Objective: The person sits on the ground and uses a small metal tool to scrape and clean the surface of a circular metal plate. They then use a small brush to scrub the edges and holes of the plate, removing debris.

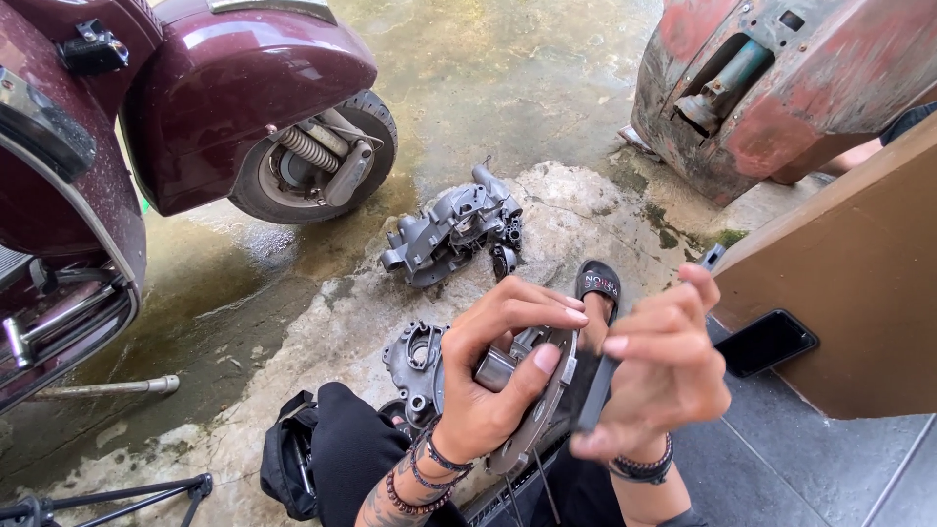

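My left hand (493, 376) grips a round grey metal plate (545, 410) with a small cylindrical part at its centre, held on edge at low centre. Just right of it, my right hand (664, 376) holds a thin dark tool (595, 395) upright against the plate's rim. Both wrists wear dark bead bracelets. Behind my left hand, a grey engine casing half (415, 356) lies on the concrete.
A second grey engine casing (454, 229) lies farther out. A maroon scooter (195, 107) stands at left, a rusty red scooter body (781, 88) at upper right. A black phone (766, 342) rests by a brown panel (859, 283). A black sandal (597, 283) and black bag (288, 459) lie nearby.
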